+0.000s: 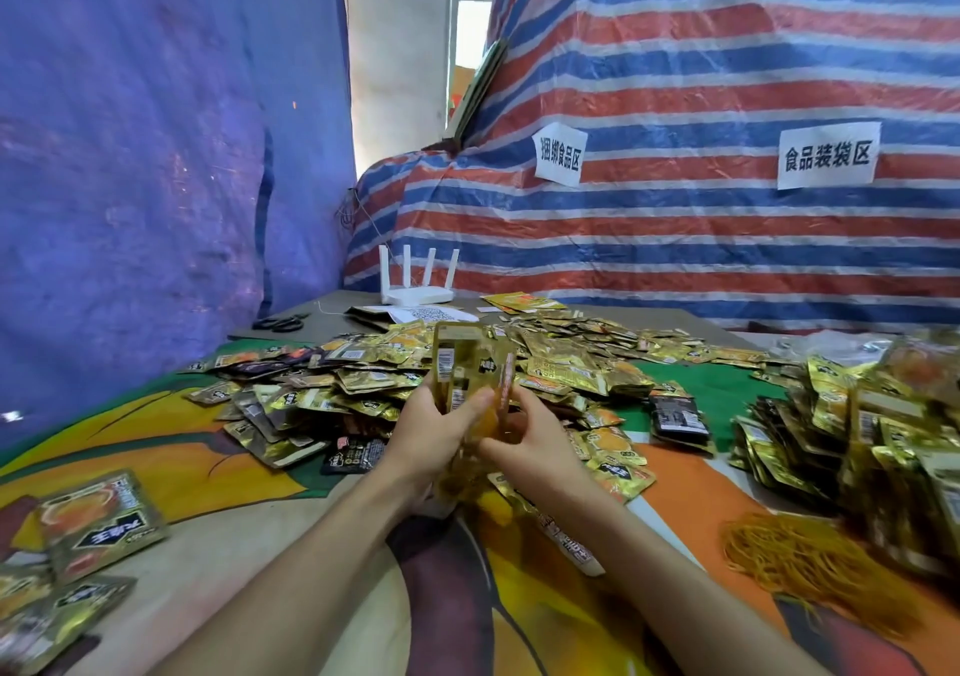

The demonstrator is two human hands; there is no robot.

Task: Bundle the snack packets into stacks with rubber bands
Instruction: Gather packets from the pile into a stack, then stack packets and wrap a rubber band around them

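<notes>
Both my hands hold one upright stack of gold snack packets above the table's middle. My left hand grips its left side, thumb across the front. My right hand holds the right side, fingers curled at the lower edge. A big loose heap of gold and black packets lies just behind the stack. A pile of yellow rubber bands lies at the right front. Motion blur hides whether a band is on the stack.
Bundled packets pile up at the right edge. More packets lie at the front left. A white router and black scissors sit at the back. Tarpaulin walls close in on the left and behind the colourful tablecloth.
</notes>
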